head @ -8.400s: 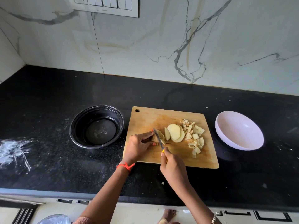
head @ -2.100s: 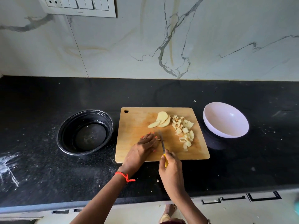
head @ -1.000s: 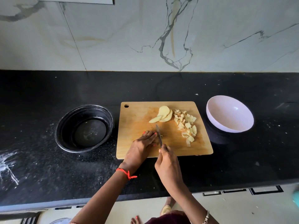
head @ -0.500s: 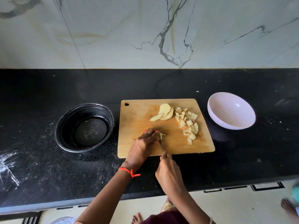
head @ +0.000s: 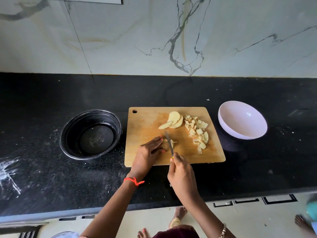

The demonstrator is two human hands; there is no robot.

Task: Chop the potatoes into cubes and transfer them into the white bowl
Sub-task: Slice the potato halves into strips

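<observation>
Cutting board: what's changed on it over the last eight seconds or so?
The potato slices moved from beside the blade toward the far edge of the cutting board. The left hand now holds a potato piece nearer the front; the right hand still cuts with the knife. Cube pile, empty white bowl and black bowl unchanged.

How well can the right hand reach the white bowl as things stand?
Probably yes, once free: the right hand grips the knife, but only bare counter lies between the cutting board and the white bowl.
</observation>
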